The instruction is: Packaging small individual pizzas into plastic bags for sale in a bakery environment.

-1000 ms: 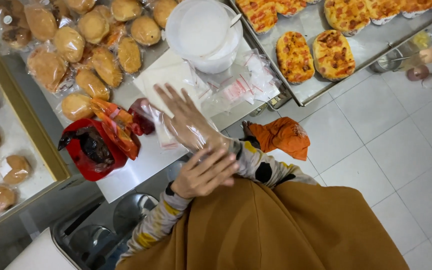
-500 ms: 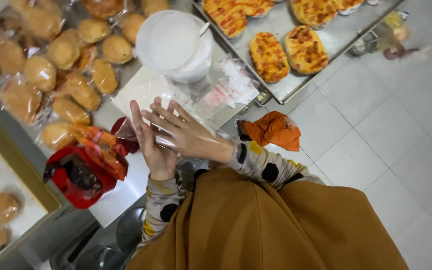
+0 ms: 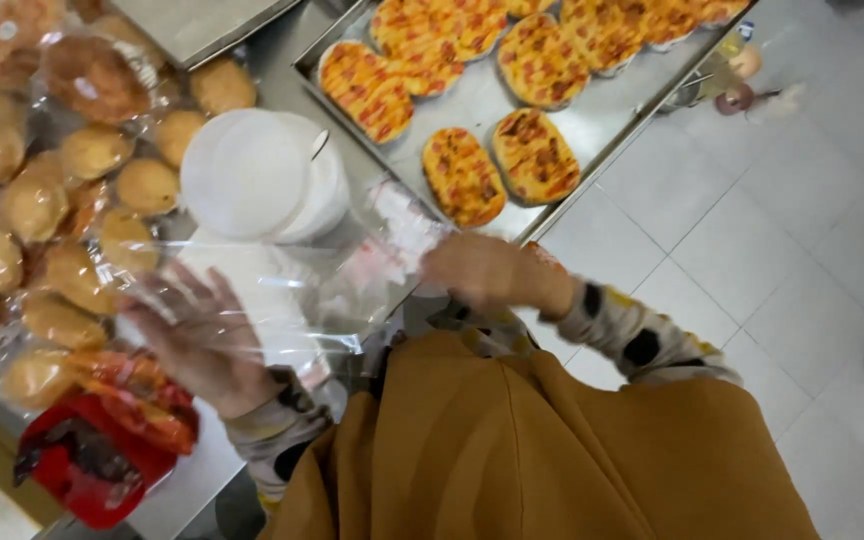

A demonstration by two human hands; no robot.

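Head view: left hand (image 3: 202,335) splayed inside one clear plastic bag (image 3: 292,290); right hand (image 3: 482,272) pinches its edge; two topped breads (image 3: 500,165) beyond the right fingertips.

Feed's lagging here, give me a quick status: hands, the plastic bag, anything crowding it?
Left hand spread inside clear plastic bag. Right hand at bag's other edge, grip blurred. White lidded tub and wrapped buns close beside; pizza bread tray just beyond.

Bench, near edge: open strip between left hand (image 3: 202,335) and right hand (image 3: 482,270), veiled by clear plastic bag (image 3: 322,290); far side blocked by white lidded tub (image 3: 257,175); left by bagged buns (image 3: 42,210); right by pizza tray (image 3: 472,100); near-left corner by red packet (image 3: 102,450).
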